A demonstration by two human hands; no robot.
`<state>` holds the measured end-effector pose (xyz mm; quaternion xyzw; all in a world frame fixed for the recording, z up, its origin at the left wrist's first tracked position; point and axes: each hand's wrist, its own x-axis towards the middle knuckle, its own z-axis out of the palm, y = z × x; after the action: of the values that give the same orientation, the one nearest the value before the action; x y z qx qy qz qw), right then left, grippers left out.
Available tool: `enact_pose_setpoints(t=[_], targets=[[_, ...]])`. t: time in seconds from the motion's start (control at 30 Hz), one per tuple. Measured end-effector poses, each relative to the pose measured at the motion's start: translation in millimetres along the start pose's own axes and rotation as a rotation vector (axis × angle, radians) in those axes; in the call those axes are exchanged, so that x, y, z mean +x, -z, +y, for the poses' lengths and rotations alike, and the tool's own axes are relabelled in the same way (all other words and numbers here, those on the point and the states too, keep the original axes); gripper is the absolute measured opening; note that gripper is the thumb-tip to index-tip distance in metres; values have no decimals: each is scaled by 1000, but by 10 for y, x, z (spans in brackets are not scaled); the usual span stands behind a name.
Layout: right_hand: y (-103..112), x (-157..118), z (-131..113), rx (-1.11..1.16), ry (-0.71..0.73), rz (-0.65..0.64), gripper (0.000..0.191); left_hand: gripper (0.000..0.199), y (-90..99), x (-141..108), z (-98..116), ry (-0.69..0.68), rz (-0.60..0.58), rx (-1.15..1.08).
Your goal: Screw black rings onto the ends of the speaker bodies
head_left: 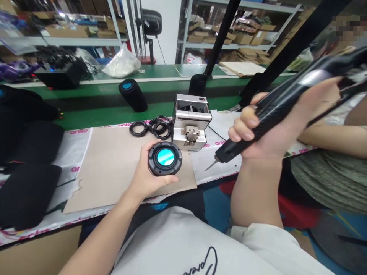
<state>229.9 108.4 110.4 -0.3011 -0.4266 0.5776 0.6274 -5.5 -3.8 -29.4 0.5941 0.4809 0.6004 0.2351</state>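
- Black round speaker part [165,158] with a glossy blue centre sits in the person's left hand [146,177]; the fingers curl around it from below and the thumb lies against its side, a closed hold, above a tan cardboard sheet [109,172]
- Right hand [249,133] wraps tightly around the black handle of an electric screwdriver [275,110]; its thin steel bit [210,165] tilts down and left, well apart from the speaker part
- Silver screw feeder [190,122] stands between the two hands, just beyond the cardboard; a pile of black rubber rings [157,128] lies beside it, on the left
- White printed plastic sheet [218,168] lies under the feeder; black foam pads [28,191] lie on it at the far left
- Black cylindrical speaker [132,95] stands upright on a green workbench [114,118]
- Co-worker's bare arm [329,137] and grey-green knitted top [329,183] show on the right; that hand, with a ring, lies behind the screwdriver
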Motion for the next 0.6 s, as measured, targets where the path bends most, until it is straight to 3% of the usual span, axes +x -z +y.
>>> enact_pose_setpoints(t=[0.1,0.23,0.3,0.4,0.6], targets=[[433,22,406,27,-176,166,82,110,-9,-52,-107,6,17,13],[812,-23,865,130,-210,407,68,103,-15,-192,-344,250,18,76],[884,-51,995,177,-232,439,68,91,2,-257,-433,364,-36,105],[881,-63,1099,223,-255,446,68,79,41,-319,-492,432,-63,152],[812,-12,1181,255,-211,466,65,83,84,-408,-534,491,-10,230]])
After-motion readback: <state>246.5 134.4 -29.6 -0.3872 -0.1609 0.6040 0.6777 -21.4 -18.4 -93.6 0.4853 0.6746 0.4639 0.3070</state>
